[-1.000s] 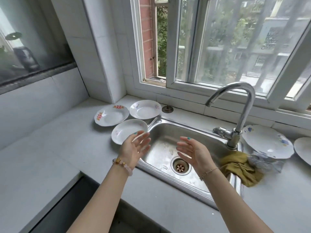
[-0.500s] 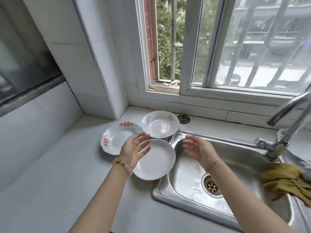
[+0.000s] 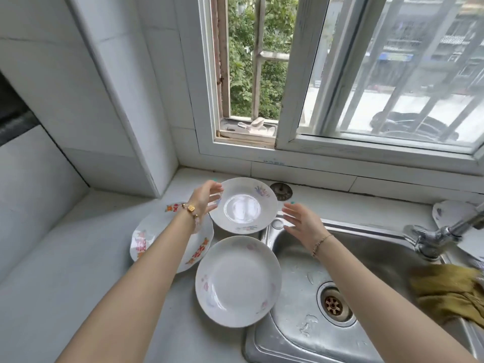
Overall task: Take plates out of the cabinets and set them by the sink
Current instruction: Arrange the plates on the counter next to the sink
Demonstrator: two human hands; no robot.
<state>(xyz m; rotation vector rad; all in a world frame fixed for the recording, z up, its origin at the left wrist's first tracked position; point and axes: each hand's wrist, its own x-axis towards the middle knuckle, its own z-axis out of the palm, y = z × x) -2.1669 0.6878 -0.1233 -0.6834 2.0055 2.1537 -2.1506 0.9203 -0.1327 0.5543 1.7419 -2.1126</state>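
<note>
- The sink point(image 3: 264, 344) is the steel basin at lower right, and three task plates lie on the pale counter point(image 3: 78, 258) on its left side.
- The near plate point(image 3: 238, 281) sits at the sink's left rim, and its edge overlaps that rim.
- The far plate point(image 3: 243, 205), which has small floral marks, lies at the sink's back-left corner.
- The red-patterned plate point(image 3: 149, 231) lies further left of the sink, partly hidden under the left forearm and tucked under the edges of the other two plates.
- A fourth plate point(image 3: 450, 213) shows behind the sink's right end, beyond the tap point(image 3: 434, 239).
- A round metal strainer point(image 3: 281, 191) lies on the ledge behind the sink's back-left corner, just beside the far plate.
- An olive cloth point(image 3: 450, 292) is bunched on the sink's right edge, and the drain point(image 3: 333, 306) sits in the basin floor.
- The left hand point(image 3: 204, 197) is at the far plate's left rim with its fingers curved above and below the edge. Blur there hides whether they actually pinch it.
- The right hand point(image 3: 301, 221) hovers over the sink's back-left corner with its fingers straight and spread wide. It is just right of the far plate and apart from it.
- Half a second ago the left hand was over the near plate and the right hand was over the sink's left rim. Both have since reached further back to flank the far plate.
- The plates lie as they did before.
</note>
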